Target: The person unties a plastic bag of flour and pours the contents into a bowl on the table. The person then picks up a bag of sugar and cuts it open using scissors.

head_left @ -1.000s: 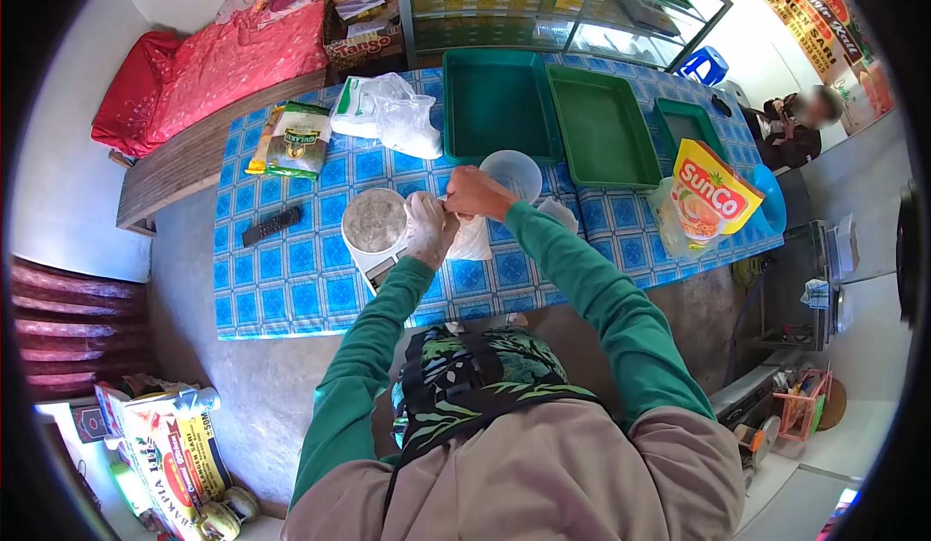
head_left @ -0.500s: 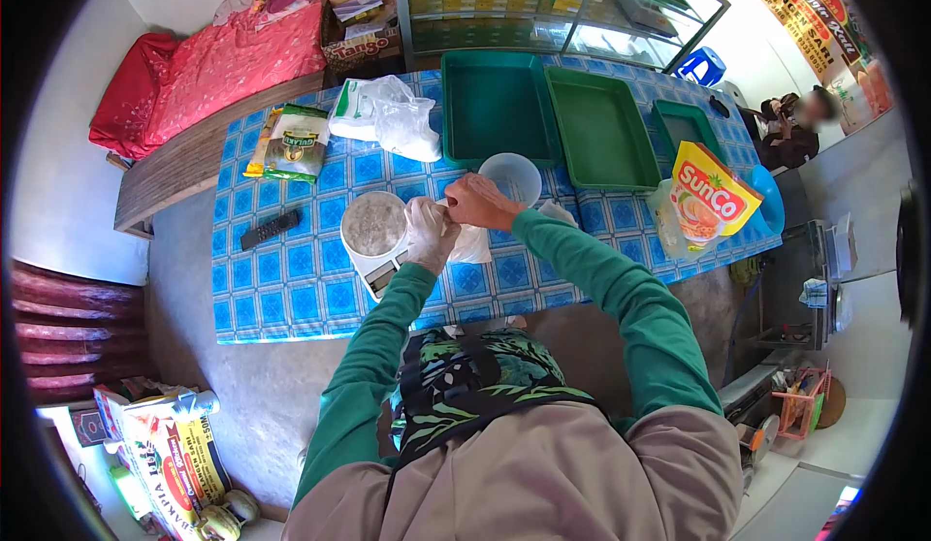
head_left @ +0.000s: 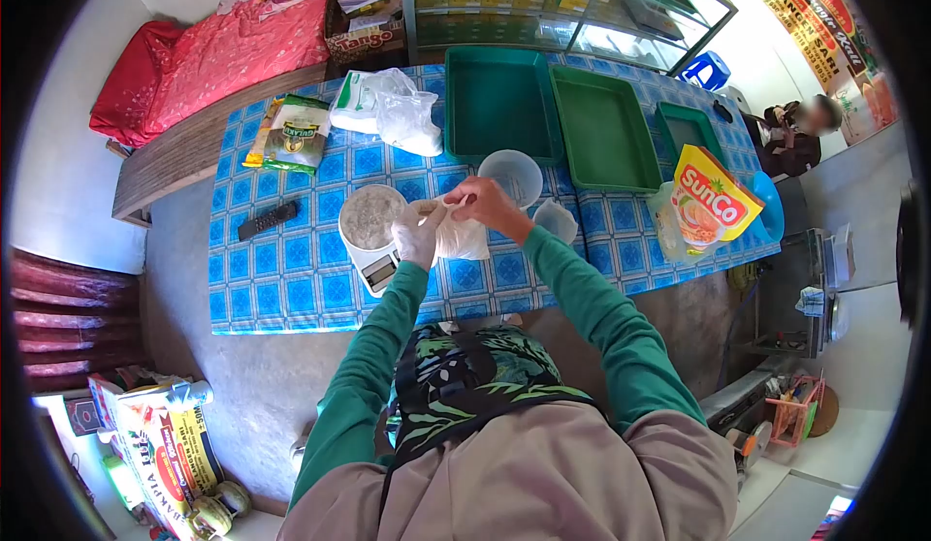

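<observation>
White bag [head_left: 464,240], pinched by left hand [head_left: 416,235] and right hand [head_left: 492,208], shares table [head_left: 291,289] with "SunCo" pouch [head_left: 713,202] and "GULAKU" pack [head_left: 297,136].

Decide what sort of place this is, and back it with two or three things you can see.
Probably a home room used for small-scale food preparation: a scale and a dark green tray share a patterned table, and a low wooden platform draped in red cloth stands nearby.

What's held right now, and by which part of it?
A white plastic bag, held by its upper end: the gloved left hand and the bare right hand both pinch there. Exact finger placement is too small to tell.
</observation>
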A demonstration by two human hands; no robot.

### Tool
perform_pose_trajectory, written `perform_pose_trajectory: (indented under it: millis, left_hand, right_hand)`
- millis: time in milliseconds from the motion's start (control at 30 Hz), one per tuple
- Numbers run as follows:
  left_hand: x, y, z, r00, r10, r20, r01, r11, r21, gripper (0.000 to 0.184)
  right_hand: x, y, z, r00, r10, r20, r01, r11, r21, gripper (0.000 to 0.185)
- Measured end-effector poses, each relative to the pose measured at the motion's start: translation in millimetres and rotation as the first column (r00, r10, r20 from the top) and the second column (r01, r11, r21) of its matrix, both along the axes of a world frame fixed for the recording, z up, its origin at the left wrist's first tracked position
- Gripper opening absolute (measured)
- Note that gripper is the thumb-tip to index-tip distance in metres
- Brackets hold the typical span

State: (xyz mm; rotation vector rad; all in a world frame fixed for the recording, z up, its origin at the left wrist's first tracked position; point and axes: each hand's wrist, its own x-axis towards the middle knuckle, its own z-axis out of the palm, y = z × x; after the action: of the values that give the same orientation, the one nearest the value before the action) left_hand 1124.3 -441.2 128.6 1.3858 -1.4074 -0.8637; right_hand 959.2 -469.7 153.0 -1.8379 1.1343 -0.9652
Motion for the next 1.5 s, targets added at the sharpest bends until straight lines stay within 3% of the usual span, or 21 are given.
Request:
perform_pose_trajectory:
  millis: [67,133,200,233,300,333,367,433,600,800,867,967,1100,1167,1200,1267,1300,1333,1367,1433,1500]
  left_hand:
    - [-2,0,1,0.951,0.053,-0.305,0.012,0.978,0.207,0.019]
    - [0,1,4,0.954,0.04,-0.298,0.03,0.974,0.225,0.018]
    - [6,-3,11,0.951,-0.023,-0.308,0.071,0.987,0.146,0.018]
    - [9,-3,15,0.951,-0.026,-0.307,0.075,0.986,0.149,0.018]
    - [14,-4,26,0.99,-0.132,-0.048,0.136,0.986,0.096,0.016]
    - [16,-9,17,0.982,-0.159,0.105,0.168,0.982,-0.09,0.014]
    - [18,-12,17,0.983,-0.153,0.104,0.162,0.983,-0.089,0.014]
    - [23,-15,14,0.896,-0.197,0.398,0.254,0.962,-0.097,0.015]
    - [28,-20,18,0.884,-0.321,0.341,0.318,0.946,0.066,0.017]
    - [25,-34,14,0.69,-0.409,0.597,0.409,0.901,0.144,0.021]
    - [24,-42,-10,0.508,-0.349,0.788,0.431,0.894,0.118,0.025]
    - [13,-32,15,0.635,-0.347,0.69,0.351,0.925,0.141,0.027]
    - [8,-31,22,0.607,-0.379,0.698,0.38,0.91,0.164,0.028]
    - [6,-31,9,0.507,-0.154,0.848,0.345,0.938,-0.036,0.028]
    - [9,-28,14,0.505,-0.155,0.849,0.343,0.939,-0.033,0.028]
    - [17,-20,22,0.714,0.137,0.687,0.239,0.874,-0.423,0.026]
    - [25,-23,13,0.712,0.137,0.689,0.236,0.877,-0.419,0.026]
    - [38,-30,1,0.859,0.165,0.484,0.012,0.939,-0.342,0.023]
    - [49,-33,-13,0.939,0.234,0.253,-0.187,0.962,-0.198,0.02]
    - [55,-30,2,0.972,0.135,0.194,-0.116,0.988,-0.104,0.014]
    - [44,-26,8,0.974,-0.15,0.171,0.189,0.952,-0.239,0.017]
  right_hand:
    - [6,10,-3,0.992,-0.063,-0.112,0.047,0.989,-0.137,0.015]
    - [9,11,-5,0.967,-0.142,-0.213,0.079,0.957,-0.278,0.014]
    - [10,8,-5,0.989,-0.096,-0.113,0.096,0.995,-0.004,0.011]
    - [10,8,-5,0.989,-0.099,-0.112,0.1,0.995,-0.001,0.011]
    - [11,10,-6,0.977,-0.087,-0.193,0.055,0.984,-0.169,0.009]
    - [12,11,-6,0.978,-0.083,-0.193,0.05,0.985,-0.167,0.009]
    - [13,11,-6,0.969,-0.098,-0.226,0.042,0.97,-0.238,0.01]
    - [15,13,-5,0.961,-0.107,-0.256,0.026,0.953,-0.303,0.011]
    - [17,19,0,0.928,-0.14,-0.344,-0.031,0.893,-0.449,0.018]
    - [15,24,6,0.901,-0.14,-0.41,-0.053,0.904,-0.424,0.018]
    - [16,24,6,0.903,-0.125,-0.41,-0.061,0.909,-0.412,0.018]
    - [17,25,6,0.897,-0.1,-0.43,-0.076,0.924,-0.374,0.018]
    - [18,26,6,0.894,-0.102,-0.435,-0.084,0.918,-0.388,0.018]
    - [20,26,6,0.9,-0.11,-0.423,-0.07,0.919,-0.389,0.017]
    - [20,27,5,0.904,-0.119,-0.41,-0.054,0.921,-0.386,0.017]
    - [17,30,4,0.932,-0.163,-0.323,0.01,0.903,-0.429,0.014]
    - [13,32,3,0.949,-0.208,-0.237,0.076,0.881,-0.467,0.012]
    - [11,30,-11,0.934,-0.315,-0.171,0.243,0.907,-0.343,0.012]
    - [3,30,-24,0.935,-0.311,-0.174,0.24,0.91,-0.338,0.012]
    - [1,33,-17,0.961,-0.272,-0.052,0.25,0.934,-0.257,0.012]
    - [10,32,-11,0.968,-0.239,-0.074,0.208,0.935,-0.288,0.012]
